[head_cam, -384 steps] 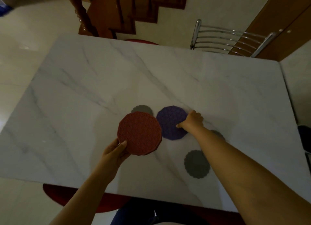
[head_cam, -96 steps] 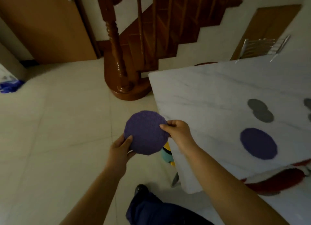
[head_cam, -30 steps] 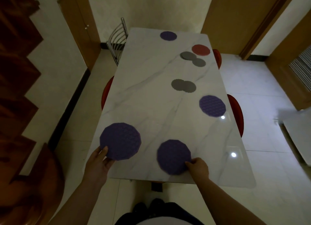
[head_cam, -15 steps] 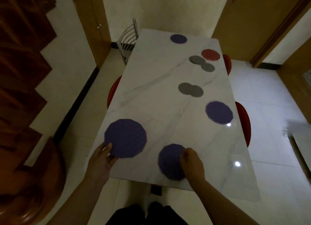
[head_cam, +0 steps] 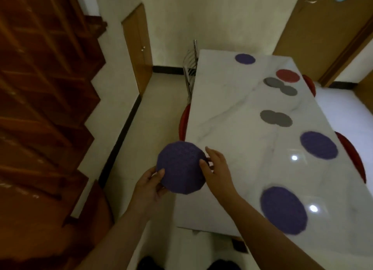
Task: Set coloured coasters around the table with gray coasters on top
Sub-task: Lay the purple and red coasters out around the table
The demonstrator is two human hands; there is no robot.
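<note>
At lower centre of the frame, a purple coaster (head_cam: 180,168) is held in the air just off the left edge of the marble table (head_cam: 232,132), apparently so that it can be laid at an unfilled place on that side. It is pinched at its lower left rim by the left hand (head_cam: 148,183), thumb on top. Its right rim is pinched by the right hand (head_cam: 217,166), thumb on its face and the other fingers loosely extended behind. Gray coasters (head_cam: 275,118) are seen right of centre, lying on bare marble.
</note>
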